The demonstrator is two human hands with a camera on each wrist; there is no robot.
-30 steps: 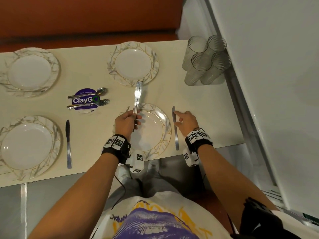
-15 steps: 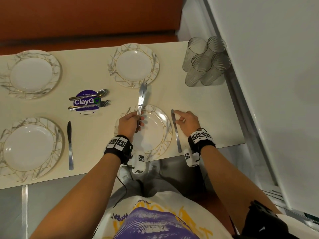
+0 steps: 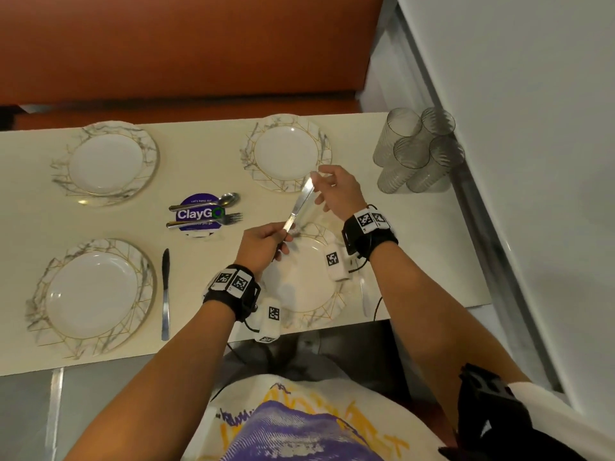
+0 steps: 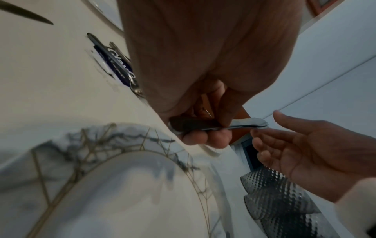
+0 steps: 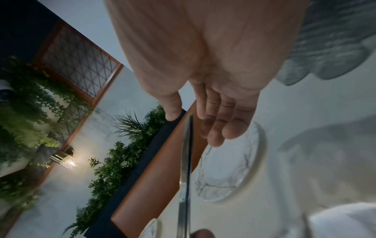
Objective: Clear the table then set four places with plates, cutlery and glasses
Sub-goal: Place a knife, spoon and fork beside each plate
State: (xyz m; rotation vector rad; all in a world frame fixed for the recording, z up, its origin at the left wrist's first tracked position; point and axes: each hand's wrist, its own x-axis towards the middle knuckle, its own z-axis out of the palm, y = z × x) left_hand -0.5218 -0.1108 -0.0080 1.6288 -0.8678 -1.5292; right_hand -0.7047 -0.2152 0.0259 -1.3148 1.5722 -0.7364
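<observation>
My left hand (image 3: pixel 281 239) grips the handles of what look like two table knives (image 3: pixel 299 202) held together, blades slanting up and right above the near right plate (image 3: pixel 299 294). My right hand (image 3: pixel 319 181) hovers open at the blade tips, thumb and fingers on either side without clearly touching, as the right wrist view also shows (image 5: pixel 189 122). Another knife (image 3: pixel 364 297) lies right of that plate, partly under my right arm. A knife (image 3: pixel 165 294) lies right of the near left plate (image 3: pixel 40 294). Two far plates (image 3: pixel 106 164) (image 3: pixel 286 153) have no cutlery beside them.
A spoon (image 3: pixel 208 201) and a fork (image 3: pixel 206 221) lie across a purple ClayGo sticker (image 3: pixel 196 214) mid-table. Several ribbed glasses (image 3: pixel 416 151) stand clustered at the far right corner against the white wall (image 3: pixel 515 128). An orange bench (image 3: pixel 183 54) runs behind the table.
My right hand left the knife lying beside the near right plate and rose to the tips of the held knives. My left hand tilted the knives rightward toward it.
</observation>
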